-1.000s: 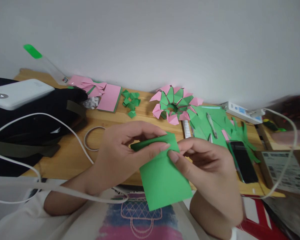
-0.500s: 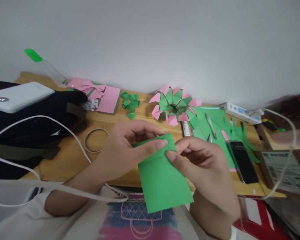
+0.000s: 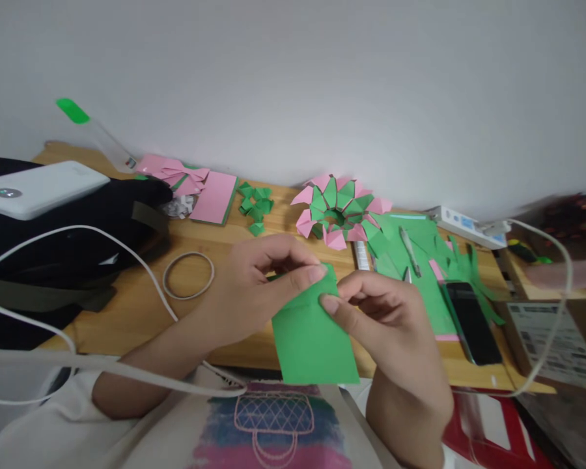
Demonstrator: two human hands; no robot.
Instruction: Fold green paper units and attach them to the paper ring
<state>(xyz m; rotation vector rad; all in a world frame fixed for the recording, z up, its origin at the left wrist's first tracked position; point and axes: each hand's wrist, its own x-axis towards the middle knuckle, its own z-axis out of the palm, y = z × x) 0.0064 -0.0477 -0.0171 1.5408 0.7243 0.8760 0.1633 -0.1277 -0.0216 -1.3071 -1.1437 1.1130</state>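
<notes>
A sheet of green paper [image 3: 315, 345] is held up over the table's front edge, with a crease or fold near its top. My left hand [image 3: 268, 286] pinches its upper edge, thumb in front and fingers behind. At the paper's right edge, my right hand [image 3: 381, 319] grips it between thumb and forefinger. Beyond my hands stands a ring of folded pink and green paper pieces [image 3: 334, 212]. Several small green folded pieces [image 3: 255, 205] lie to its left, and a stack of pink and green paper [image 3: 215, 198] sits beside them.
A roll of tape [image 3: 189, 275] lies left of my hands. Green sheets [image 3: 434, 306], a craft knife [image 3: 410, 251] and a phone [image 3: 473, 322] are on the right. A power strip [image 3: 466, 228] runs along the wall. A white cable [image 3: 127, 244] crosses a black bag [image 3: 92, 247] bearing a white power bank [image 3: 43, 189].
The green paper has tilted, its lower edge now higher and further left. My right hand has shifted slightly left with it; both hands keep their hold.
</notes>
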